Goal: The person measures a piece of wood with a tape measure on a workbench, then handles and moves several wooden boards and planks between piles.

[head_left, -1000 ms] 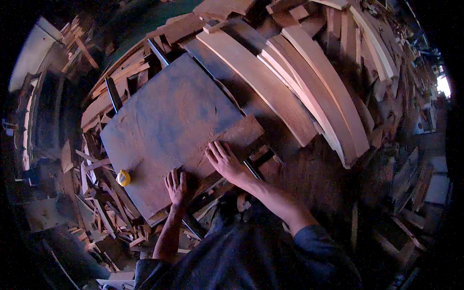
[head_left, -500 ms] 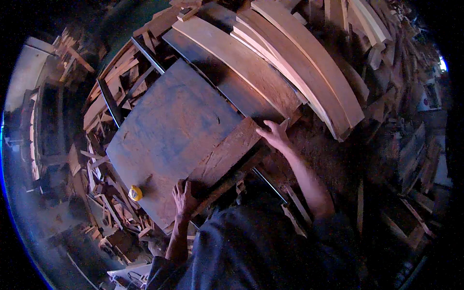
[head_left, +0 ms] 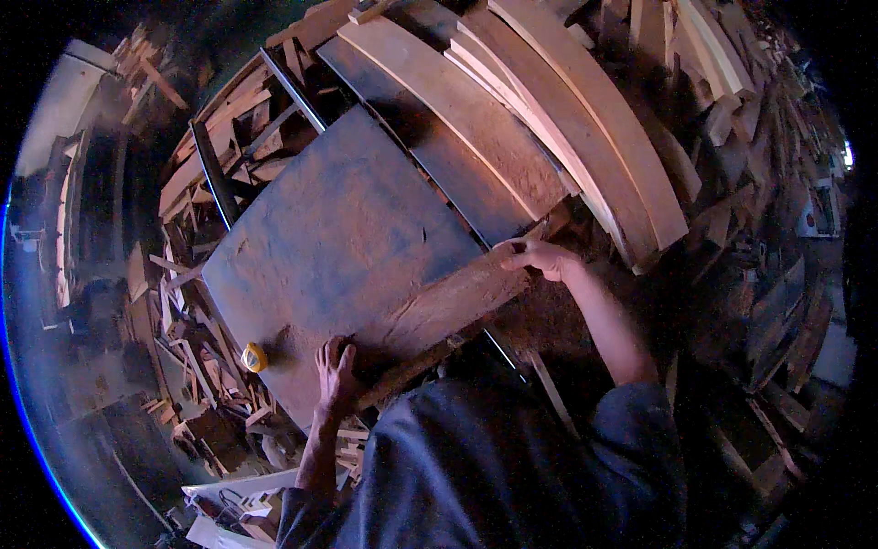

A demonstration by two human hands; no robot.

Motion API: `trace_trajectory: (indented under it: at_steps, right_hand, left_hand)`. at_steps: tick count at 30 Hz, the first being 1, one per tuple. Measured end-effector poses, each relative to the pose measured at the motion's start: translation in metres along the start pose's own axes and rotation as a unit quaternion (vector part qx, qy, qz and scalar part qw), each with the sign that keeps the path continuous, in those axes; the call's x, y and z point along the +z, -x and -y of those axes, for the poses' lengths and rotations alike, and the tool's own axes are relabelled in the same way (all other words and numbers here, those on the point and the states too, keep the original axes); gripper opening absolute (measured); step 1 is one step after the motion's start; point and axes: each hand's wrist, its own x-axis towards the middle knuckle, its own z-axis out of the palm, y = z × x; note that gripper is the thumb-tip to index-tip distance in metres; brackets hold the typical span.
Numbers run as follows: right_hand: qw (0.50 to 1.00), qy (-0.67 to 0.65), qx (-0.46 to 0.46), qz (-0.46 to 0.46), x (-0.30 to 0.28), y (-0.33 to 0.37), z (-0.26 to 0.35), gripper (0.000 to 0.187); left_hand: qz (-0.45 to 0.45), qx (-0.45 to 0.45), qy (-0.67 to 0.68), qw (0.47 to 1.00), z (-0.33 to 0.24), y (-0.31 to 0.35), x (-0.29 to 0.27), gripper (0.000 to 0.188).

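A rough brown wooden board [head_left: 457, 295] lies along the near edge of a flat metal table [head_left: 338, 220], its surface dusted with sawdust. My right hand [head_left: 543, 260] is closed at the board's right end, fingers curled over the top. At the other end, my left hand [head_left: 337, 373] presses its bent fingers over the board's left end, close to the tabletop; its grip underneath is partly hidden. A small yellow round object [head_left: 253, 357], perhaps a tape measure, sits at the table's left edge.
Curved wooden pieces [head_left: 585, 137] are stacked beyond the table on the right. Metal bars [head_left: 294, 90] stick out from its far left side. Offcuts [head_left: 206, 375] pile up at the left, and more scrap wood [head_left: 777, 201] heaps on the right.
My right hand has gone from spread fingers beside the board's end to curled fingers on it. The board's right end has shifted rightward. My left hand stays at the left end.
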Motion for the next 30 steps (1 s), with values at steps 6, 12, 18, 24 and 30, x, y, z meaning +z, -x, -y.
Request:
trace_trajectory:
  at_steps: [6, 12, 18, 24, 30]
  right_hand:
    - [0.996, -0.024, 0.019, -0.084, 0.0, 0.04, -0.01, 0.098]
    - [0.979, 0.062, 0.043, -0.188, -0.001, 0.048, -0.043, 0.093]
    - [0.983, 0.067, 0.035, -0.165, -0.005, 0.041, -0.056, 0.085]
    - [0.969, 0.123, 0.049, -0.207, 0.006, 0.053, -0.035, 0.076]
    - [0.958, 0.198, 0.06, -0.2, 0.004, 0.056, -0.019, 0.07]
  left_hand:
    - [-0.022, 0.058, -0.023, 0.998, 0.013, -0.019, 0.03, 0.06]
    - [-0.031, 0.09, -0.02, 0.995, -0.001, -0.036, 0.031, 0.056]
    - [-0.01, 0.101, -0.06, 0.993, 0.018, -0.026, 0.04, 0.043]
    - [-0.002, 0.097, -0.05, 0.994, 0.011, -0.03, 0.031, 0.042]
    - [-0.011, 0.107, -0.065, 0.992, 0.026, -0.023, 0.04, 0.051]
